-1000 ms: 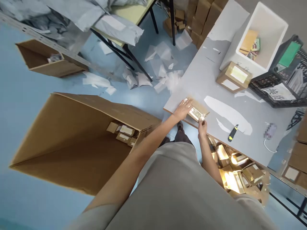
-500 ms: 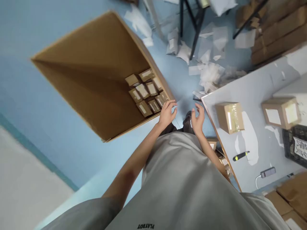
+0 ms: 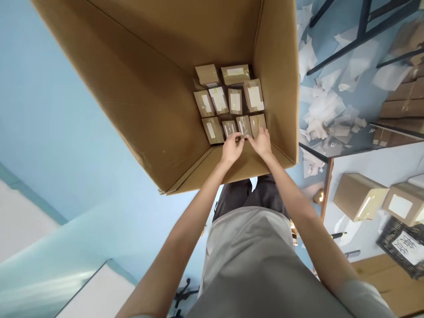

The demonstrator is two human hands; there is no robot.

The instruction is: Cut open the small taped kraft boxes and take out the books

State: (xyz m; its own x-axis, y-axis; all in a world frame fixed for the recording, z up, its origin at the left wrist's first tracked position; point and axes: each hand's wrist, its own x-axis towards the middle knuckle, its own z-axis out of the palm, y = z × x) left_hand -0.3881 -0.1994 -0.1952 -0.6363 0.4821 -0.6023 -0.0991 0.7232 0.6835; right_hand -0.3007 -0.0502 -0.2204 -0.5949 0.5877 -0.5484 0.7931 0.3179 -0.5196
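Note:
A large open cardboard carton [image 3: 159, 101] stands on the blue floor in front of me. Several small brown taped boxes [image 3: 228, 99] lie in rows at its bottom right corner. Both my arms reach down into it. My left hand [image 3: 231, 149] and my right hand [image 3: 262, 142] meet at the nearest row, with bent fingers pinching the near edge of one small taped box [image 3: 244, 125]. The fingertips of both hands almost touch each other over it.
To the right is a grey table [image 3: 364, 165] with two cardboard boxes [image 3: 359, 196], a black crate [image 3: 402, 247] and a yellow-black cutter [image 3: 338, 235]. White paper scraps [image 3: 324, 110] litter the floor beside black table legs [image 3: 347, 39]. More stacked cartons [image 3: 404, 92] stand at the far right.
I turned from the table to the big carton. My hands left the box on the table, came away empty, then went down into the carton onto the near row of small boxes.

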